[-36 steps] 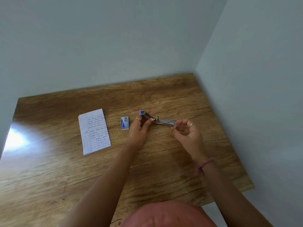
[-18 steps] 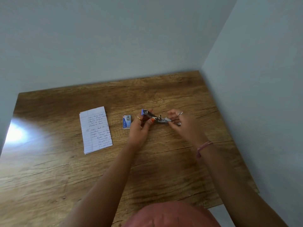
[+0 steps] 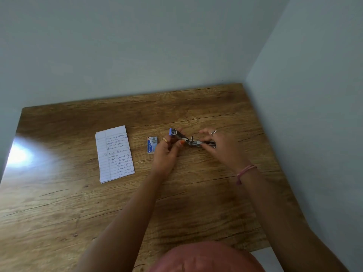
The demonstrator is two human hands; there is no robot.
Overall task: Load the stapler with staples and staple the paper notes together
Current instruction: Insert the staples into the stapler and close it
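Observation:
A small stapler (image 3: 188, 139) with a blue cap lies swung wide on the wooden table (image 3: 78, 203), its metal staple channel stretched to the right. My left hand (image 3: 167, 152) pinches the blue top half. My right hand (image 3: 220, 148) has its fingertips down on the metal channel; whether it holds staples is too small to tell. A small blue and white staple box (image 3: 152, 145) lies just left of my left hand. Further left rests a stack of lined paper notes (image 3: 115, 154) with handwriting.
The table stands in a corner, with a wall along its far edge (image 3: 137, 55) and another wall close on the right (image 3: 314, 134). A bright glare patch (image 3: 19, 154) marks the table's left side. Clothing in pink (image 3: 206, 258) shows at the bottom.
My right hand has moved left from beside the channel's end onto the stapler's metal channel. My left hand has kept its hold on the blue half.

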